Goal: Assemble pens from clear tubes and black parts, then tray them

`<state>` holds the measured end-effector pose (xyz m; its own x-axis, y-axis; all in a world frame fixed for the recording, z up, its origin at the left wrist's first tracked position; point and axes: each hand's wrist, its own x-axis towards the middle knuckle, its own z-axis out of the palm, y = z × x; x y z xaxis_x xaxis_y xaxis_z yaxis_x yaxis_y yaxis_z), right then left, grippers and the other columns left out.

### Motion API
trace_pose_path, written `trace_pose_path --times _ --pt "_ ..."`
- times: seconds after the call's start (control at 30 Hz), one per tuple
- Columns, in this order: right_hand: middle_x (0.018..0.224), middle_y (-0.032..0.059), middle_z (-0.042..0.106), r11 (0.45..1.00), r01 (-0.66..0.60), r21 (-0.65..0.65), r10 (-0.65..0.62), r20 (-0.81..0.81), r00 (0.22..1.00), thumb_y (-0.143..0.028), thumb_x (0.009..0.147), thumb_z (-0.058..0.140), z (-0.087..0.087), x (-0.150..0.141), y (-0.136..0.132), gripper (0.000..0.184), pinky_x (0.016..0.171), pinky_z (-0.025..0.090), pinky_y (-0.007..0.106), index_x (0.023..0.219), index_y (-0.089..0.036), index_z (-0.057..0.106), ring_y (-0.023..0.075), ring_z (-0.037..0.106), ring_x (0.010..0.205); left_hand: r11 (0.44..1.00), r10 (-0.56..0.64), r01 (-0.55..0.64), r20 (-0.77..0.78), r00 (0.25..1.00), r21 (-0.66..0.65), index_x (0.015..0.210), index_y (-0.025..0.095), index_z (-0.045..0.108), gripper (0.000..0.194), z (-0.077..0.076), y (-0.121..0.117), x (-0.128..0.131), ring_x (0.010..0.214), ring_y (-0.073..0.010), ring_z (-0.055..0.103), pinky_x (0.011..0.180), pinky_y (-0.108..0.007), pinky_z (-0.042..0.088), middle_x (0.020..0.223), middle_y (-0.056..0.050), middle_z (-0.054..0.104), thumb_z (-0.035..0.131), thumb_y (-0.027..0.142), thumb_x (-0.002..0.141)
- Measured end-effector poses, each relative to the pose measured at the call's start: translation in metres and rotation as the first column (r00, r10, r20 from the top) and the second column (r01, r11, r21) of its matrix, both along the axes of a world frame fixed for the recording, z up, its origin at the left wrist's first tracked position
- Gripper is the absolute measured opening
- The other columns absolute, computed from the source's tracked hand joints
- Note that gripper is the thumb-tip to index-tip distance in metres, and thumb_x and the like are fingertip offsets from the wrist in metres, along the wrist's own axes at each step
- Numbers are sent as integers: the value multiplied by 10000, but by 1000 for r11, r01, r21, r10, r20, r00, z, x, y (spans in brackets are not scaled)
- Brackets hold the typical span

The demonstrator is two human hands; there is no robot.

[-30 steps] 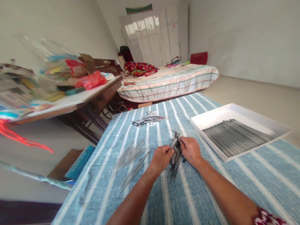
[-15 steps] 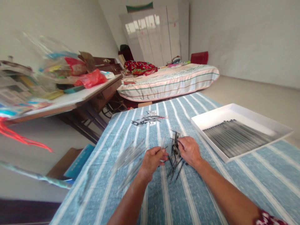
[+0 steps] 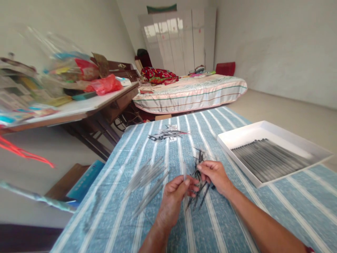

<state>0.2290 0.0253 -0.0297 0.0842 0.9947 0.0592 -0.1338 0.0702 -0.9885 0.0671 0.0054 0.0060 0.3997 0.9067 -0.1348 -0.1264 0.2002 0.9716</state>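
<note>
My left hand is closed on a thin translucent tube, which stands nearly upright out of the fingers. Close by on the right, my right hand pinches at the pile of small dark sticks. A thin dark piece seems to be at its fingertips, but blur hides what it is. Other dark sticks fan out under and between the hands. To the left of my left hand, several translucent tubes lie slanted on the striped cloth.
A shallow white box with a row of dark rods stands at the right. Farther back lies another small heap of dark thin pieces on printed paper. A cluttered side table is on the left, a bed beyond.
My left hand has come slightly nearer and to the right, with the tube still in it. My right hand has shifted a little lower, its fingertips still at the dark pile. The view has tilted slightly.
</note>
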Motion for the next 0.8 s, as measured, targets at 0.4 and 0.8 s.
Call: trace_pose_path --times 0.4,0.8 --pt "583 42 677 1000 27 -13 -30 -489 872 -288 677 690 -6 21 10 159 352 363 179 709 -151 618 110 559 416 962 81 90 -585 807 258 717 161 607 211 -4 12 -27 536 -125 507 526 -231 376 544 23 516 479 311 792" --pt "601 46 685 994 106 -14 -100 -462 881 -278 684 690 -11 28 12 143 378 410 190 693 -150 627 112 574 436 892 106 280 -766 634 355 567 189 427 239 1 14 -29 535 -110 415 509 -214 288 534 45 389 423 270 792"
